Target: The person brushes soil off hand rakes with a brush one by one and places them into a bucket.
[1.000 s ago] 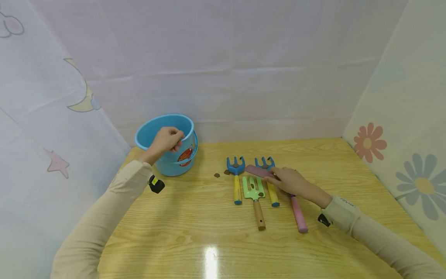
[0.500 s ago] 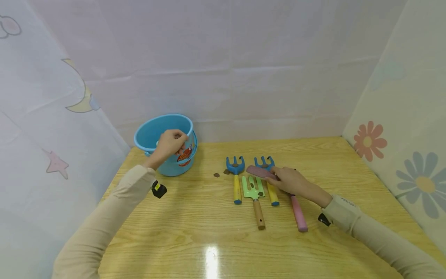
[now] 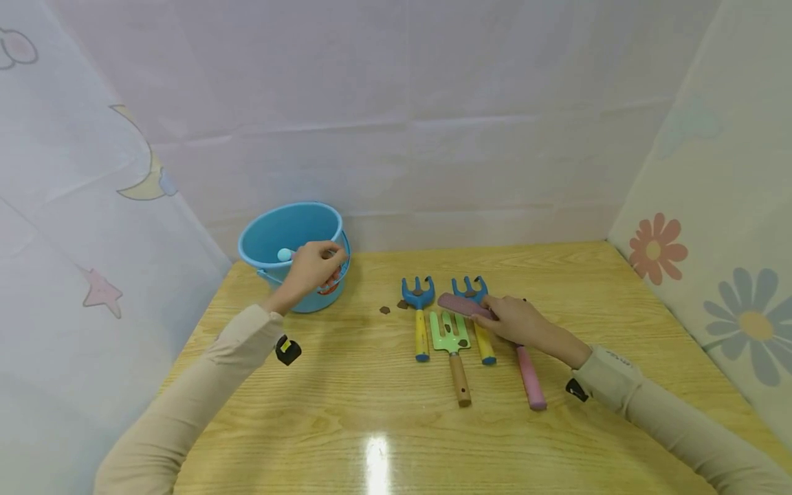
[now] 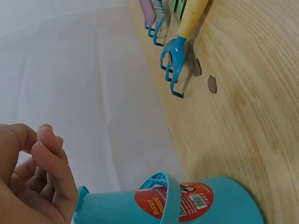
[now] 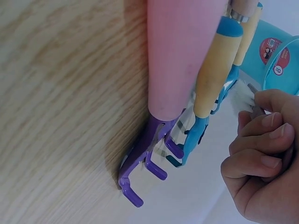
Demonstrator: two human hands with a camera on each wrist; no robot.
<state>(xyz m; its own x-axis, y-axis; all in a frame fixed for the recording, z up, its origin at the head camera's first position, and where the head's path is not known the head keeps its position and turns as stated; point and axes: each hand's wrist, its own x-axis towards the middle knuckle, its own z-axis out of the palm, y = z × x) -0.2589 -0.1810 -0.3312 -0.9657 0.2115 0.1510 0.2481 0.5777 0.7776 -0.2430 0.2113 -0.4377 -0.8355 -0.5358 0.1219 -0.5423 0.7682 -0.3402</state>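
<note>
My left hand (image 3: 317, 265) is in front of the near right rim of the blue bucket (image 3: 303, 300), fingers loosely curled; nothing shows between them in the left wrist view. A light blue round end (image 3: 284, 255) shows inside the rim beside it. My right hand (image 3: 518, 321) grips a purple-pink brush (image 3: 460, 304) over the tools; its pale bristles (image 5: 242, 100) show in the right wrist view. Under the brush lies a blue-tined hand rake (image 3: 485, 347) with a yellow handle. A green hand fork (image 3: 458, 378) lies close by, dark flakes on its head.
Another blue-tined rake (image 3: 421, 337) with a yellow handle lies left of the fork. A purple rake (image 5: 145, 144) with a pink handle (image 3: 530, 378) lies under my right hand. Brown flakes (image 3: 385, 310) sit on the wooden table. Printed cloth (image 3: 495, 137) stands behind.
My left hand has moved right and down from over the bucket's opening to its near right side, uncovering the light blue end. The right hand and brush have barely moved.
</note>
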